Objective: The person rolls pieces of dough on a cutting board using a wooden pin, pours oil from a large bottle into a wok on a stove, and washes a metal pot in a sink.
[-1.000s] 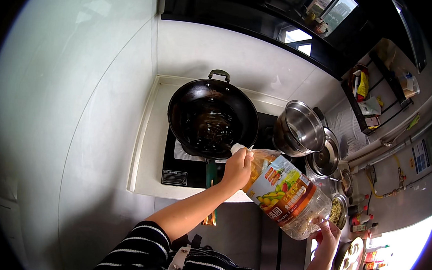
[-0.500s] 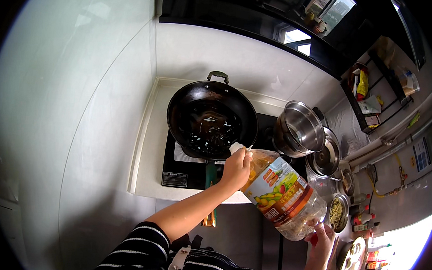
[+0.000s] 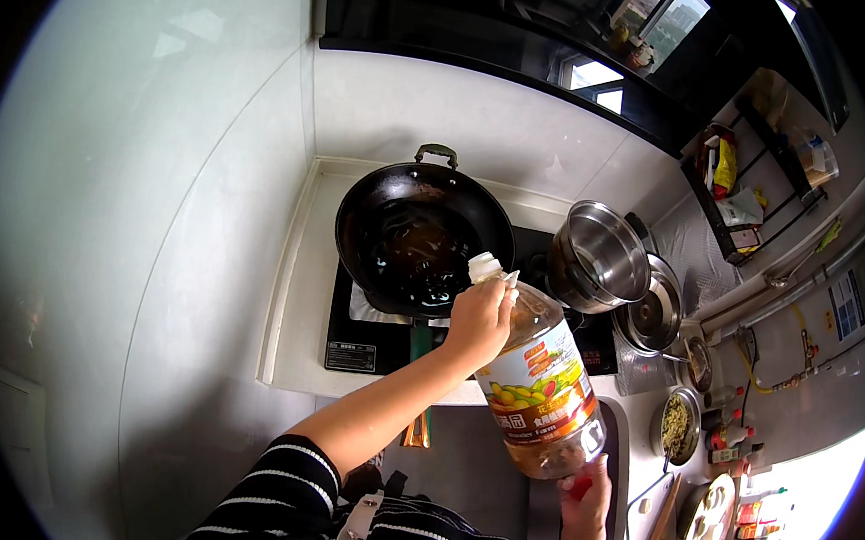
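Over the stove's front edge: we see a large clear oil bottle (image 3: 541, 383), tilted, its white-capped neck toward 11 o'clock and its base toward 5 o'clock.
Bottle: amber liquid inside, a colourful label around its middle; the neck end lies at the rim of the wok, at the wok's 4 o'clock.
Left grip: our left hand (image 3: 477, 318) is clenched around the bottle's neck and shoulder, just under the cap.
Right grip: our right hand (image 3: 585, 491) is pressed under the bottle's base, bearing it from below; we cannot tell how far its fingers curl round.
Wok (image 3: 423, 239): black, round, on the left burner, with a loop handle at its 12 o'clock and a shiny wet patch in its bottom.
Stove (image 3: 352, 350): black glass top set into the white surface (image 3: 306, 291).
Steel pot (image 3: 602, 257): at the wok's 3 o'clock, tilted, on the right burner.
Lid (image 3: 653, 314): round metal, at the pot's 4 o'clock.
Bowl (image 3: 679, 426): small, with chopped greenish bits, at the bottle's 3 o'clock.
Sleeve (image 3: 276, 495): black with white stripes, on our left arm.
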`<move>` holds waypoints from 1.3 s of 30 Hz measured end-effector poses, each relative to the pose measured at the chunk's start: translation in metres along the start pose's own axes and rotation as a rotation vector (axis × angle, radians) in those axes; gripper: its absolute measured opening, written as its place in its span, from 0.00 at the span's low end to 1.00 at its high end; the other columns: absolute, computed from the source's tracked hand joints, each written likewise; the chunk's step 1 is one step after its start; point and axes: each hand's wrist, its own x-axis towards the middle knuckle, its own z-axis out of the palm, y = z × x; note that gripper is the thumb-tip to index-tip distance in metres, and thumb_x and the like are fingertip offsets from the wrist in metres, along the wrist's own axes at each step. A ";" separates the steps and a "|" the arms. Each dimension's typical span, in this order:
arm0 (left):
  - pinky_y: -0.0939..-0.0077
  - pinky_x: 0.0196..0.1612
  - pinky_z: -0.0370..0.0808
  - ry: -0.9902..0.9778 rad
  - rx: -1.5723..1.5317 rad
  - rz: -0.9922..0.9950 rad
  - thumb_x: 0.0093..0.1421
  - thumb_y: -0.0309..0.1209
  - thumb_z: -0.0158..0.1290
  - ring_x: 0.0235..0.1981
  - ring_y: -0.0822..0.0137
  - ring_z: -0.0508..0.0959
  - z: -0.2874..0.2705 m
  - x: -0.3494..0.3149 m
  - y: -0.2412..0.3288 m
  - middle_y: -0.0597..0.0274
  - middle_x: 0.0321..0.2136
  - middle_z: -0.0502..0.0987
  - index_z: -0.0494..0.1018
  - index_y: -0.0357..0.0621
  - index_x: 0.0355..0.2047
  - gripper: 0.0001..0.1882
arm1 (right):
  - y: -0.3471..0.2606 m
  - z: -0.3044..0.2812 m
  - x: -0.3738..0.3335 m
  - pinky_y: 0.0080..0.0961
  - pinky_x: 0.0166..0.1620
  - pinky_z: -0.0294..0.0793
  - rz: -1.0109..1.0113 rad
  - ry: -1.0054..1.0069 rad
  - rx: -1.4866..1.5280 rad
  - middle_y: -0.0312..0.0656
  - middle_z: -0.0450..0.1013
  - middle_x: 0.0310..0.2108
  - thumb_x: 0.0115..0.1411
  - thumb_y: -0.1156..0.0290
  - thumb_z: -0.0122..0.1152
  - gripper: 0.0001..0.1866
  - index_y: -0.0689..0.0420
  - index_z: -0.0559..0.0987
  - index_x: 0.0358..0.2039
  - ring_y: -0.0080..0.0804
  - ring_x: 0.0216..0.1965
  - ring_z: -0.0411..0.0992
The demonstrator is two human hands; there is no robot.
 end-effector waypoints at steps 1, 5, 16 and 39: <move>0.54 0.29 0.69 0.002 0.006 0.029 0.59 0.28 0.50 0.26 0.46 0.75 0.000 0.001 0.001 0.48 0.22 0.74 0.67 0.37 0.25 0.08 | 0.009 -0.001 0.001 0.24 0.27 0.72 0.049 0.017 0.052 0.48 0.77 0.34 0.61 0.49 0.55 0.28 0.67 0.74 0.43 0.25 0.19 0.69; 0.54 0.29 0.69 -0.017 -0.010 0.106 0.59 0.27 0.50 0.26 0.48 0.75 -0.002 0.006 0.007 0.50 0.21 0.74 0.67 0.38 0.25 0.07 | 0.045 -0.014 0.007 0.24 0.28 0.71 0.270 0.022 0.274 0.40 0.78 0.36 0.59 0.43 0.54 0.20 0.48 0.75 0.30 0.24 0.18 0.67; 0.56 0.28 0.69 -0.106 0.064 0.228 0.58 0.27 0.51 0.24 0.46 0.75 -0.008 0.010 0.024 0.47 0.22 0.74 0.68 0.36 0.27 0.07 | 0.100 -0.012 0.024 0.18 0.28 0.68 0.508 -0.091 0.457 0.29 0.70 0.21 0.53 0.30 0.47 0.36 0.53 0.77 0.36 0.17 0.15 0.62; 0.62 0.39 0.66 -0.491 0.058 0.273 0.59 0.27 0.51 0.30 0.53 0.74 -0.004 -0.182 0.174 0.53 0.26 0.74 0.69 0.40 0.30 0.05 | 0.216 -0.213 0.059 0.26 0.27 0.69 0.707 0.069 0.381 0.34 0.70 0.20 0.55 0.32 0.48 0.32 0.53 0.73 0.26 0.28 0.20 0.68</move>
